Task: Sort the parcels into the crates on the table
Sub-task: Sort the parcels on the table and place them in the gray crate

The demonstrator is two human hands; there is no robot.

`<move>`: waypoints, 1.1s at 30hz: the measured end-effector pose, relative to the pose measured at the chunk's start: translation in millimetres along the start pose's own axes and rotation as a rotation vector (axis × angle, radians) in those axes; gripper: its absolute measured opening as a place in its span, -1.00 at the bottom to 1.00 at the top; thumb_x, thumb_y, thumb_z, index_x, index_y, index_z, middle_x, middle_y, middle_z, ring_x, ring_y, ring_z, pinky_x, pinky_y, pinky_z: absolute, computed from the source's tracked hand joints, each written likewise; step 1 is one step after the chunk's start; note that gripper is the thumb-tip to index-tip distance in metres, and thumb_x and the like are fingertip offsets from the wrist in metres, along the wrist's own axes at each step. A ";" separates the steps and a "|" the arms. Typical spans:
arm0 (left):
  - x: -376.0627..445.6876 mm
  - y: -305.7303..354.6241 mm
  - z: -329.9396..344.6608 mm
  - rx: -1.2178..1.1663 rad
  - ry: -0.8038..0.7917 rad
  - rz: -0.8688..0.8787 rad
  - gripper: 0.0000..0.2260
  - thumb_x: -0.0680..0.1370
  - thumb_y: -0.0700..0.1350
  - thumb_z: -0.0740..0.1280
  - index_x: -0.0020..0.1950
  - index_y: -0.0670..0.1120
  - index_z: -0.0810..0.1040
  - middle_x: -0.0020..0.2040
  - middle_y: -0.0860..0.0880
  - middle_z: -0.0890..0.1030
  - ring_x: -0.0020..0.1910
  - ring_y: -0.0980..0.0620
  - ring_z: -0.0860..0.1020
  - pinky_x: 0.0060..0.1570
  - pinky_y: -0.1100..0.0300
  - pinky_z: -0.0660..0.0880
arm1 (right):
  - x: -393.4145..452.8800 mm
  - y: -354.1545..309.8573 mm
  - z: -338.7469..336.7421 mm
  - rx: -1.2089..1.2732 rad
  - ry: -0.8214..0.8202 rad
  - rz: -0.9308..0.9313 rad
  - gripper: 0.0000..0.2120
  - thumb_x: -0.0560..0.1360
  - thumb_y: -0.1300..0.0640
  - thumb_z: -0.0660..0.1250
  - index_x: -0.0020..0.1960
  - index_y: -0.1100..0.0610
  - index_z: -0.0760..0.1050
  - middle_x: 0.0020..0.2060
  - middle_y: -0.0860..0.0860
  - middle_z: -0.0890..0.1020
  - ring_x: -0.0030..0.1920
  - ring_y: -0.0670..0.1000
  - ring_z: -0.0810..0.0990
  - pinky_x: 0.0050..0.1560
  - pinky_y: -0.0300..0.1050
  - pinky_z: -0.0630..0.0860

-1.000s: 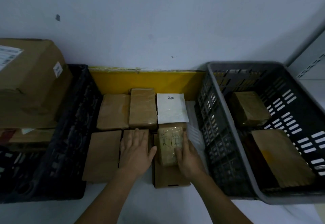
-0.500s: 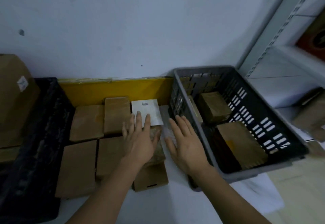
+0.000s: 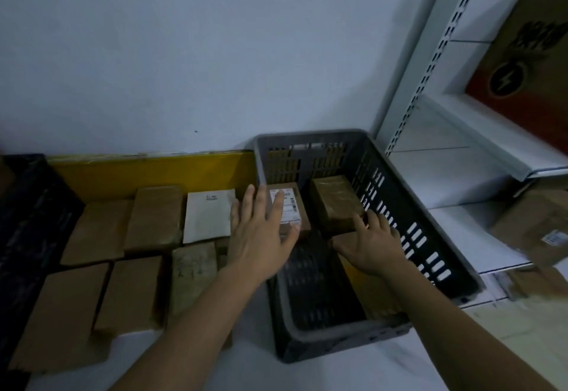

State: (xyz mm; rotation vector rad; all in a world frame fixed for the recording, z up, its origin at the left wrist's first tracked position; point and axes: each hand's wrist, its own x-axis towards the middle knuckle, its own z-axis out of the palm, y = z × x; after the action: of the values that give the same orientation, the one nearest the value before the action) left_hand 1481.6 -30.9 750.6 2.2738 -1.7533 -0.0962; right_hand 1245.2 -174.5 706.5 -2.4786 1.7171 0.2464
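With my left hand spread flat over the labelled parcel at 12 o'clock and my right hand relaxed in the grey crate, I judge the parcel light and stiff, best gripped across its long edges.

A pale wall stood behind the table. A yellow board leaned along its foot. At the right stood a white metal shelf unit with a slotted upright. On its upper shelf stood 1 brown and orange carton printed with a lightning-bolt badge. On a lower shelf lay a cardboard box with a white label.
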 end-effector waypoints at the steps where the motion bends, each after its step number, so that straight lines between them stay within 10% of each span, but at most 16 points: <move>1: 3.5 9.2 4.2 0.014 -0.006 -0.006 -0.31 0.70 0.36 -0.05 0.75 0.07 -0.08 0.75 -0.10 -0.16 0.71 -0.14 -0.26 0.66 -0.22 -0.20 | 9.9 9.6 1.1 -0.019 -0.034 -0.015 0.09 0.38 -0.74 -0.03 0.72 -0.14 -0.08 0.74 0.12 0.01 0.71 0.29 -0.03 0.62 0.44 0.11; 8: 12.1 48.8 31.9 0.112 -0.041 -0.101 -0.30 0.67 0.37 -0.07 0.74 0.06 0.02 0.75 -0.14 -0.01 0.72 -0.18 -0.13 0.67 -0.22 -0.09 | 72.6 29.4 22.3 -0.069 -0.326 -0.109 0.25 0.29 -0.74 0.22 0.74 -0.17 -0.18 0.75 0.12 -0.11 0.70 0.37 -0.08 0.57 0.60 0.07; 14: 6.2 54.6 32.5 0.107 -0.071 -0.168 -0.34 0.69 0.34 0.02 0.73 0.06 0.09 0.75 -0.11 0.01 0.72 -0.15 -0.13 0.68 -0.16 -0.13 | 95.1 16.2 42.2 -0.166 -0.482 -0.132 0.26 0.15 -0.75 0.26 0.70 -0.17 0.09 0.69 0.12 0.17 0.64 0.37 0.17 0.53 0.48 0.26; 24: 15.2 66.1 33.1 -0.019 -0.036 -0.109 -0.26 0.68 0.39 0.03 0.73 -0.01 0.09 0.75 -0.12 0.01 0.72 -0.09 -0.13 0.67 -0.05 -0.06 | 93.3 2.9 4.1 -0.072 -0.273 -0.145 0.06 0.30 -0.68 0.20 0.66 -0.19 0.17 0.60 0.10 0.36 0.58 0.32 0.31 0.45 0.51 0.33; 30: 39.1 83.3 40.8 -0.545 -0.363 -0.236 -0.04 0.54 0.57 0.11 0.75 0.10 -0.14 0.76 0.01 -0.12 0.72 -0.06 -0.01 0.66 -0.10 0.11 | 73.4 -2.7 -81.4 0.171 0.008 -0.231 -0.03 0.29 -0.64 0.13 0.60 -0.22 0.30 0.51 0.01 0.46 0.50 0.22 0.39 0.37 0.42 0.44; 33: 50.8 88.1 42.2 -0.828 -0.427 -0.283 -0.03 0.39 0.67 0.22 0.69 0.35 -0.04 0.72 0.10 0.13 0.63 -0.03 0.26 0.58 -0.14 0.31 | 67.4 -4.8 -112.6 0.295 0.078 -0.222 -0.07 0.33 -0.60 0.16 0.60 -0.18 0.31 0.46 0.02 0.49 0.45 0.21 0.43 0.34 0.35 0.50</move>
State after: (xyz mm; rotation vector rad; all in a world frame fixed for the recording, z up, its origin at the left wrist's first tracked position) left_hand 1403.3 -107.2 737.6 1.8977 -1.1728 -1.1910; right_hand 1280.4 -255.7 803.5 -2.4527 1.3695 -0.1177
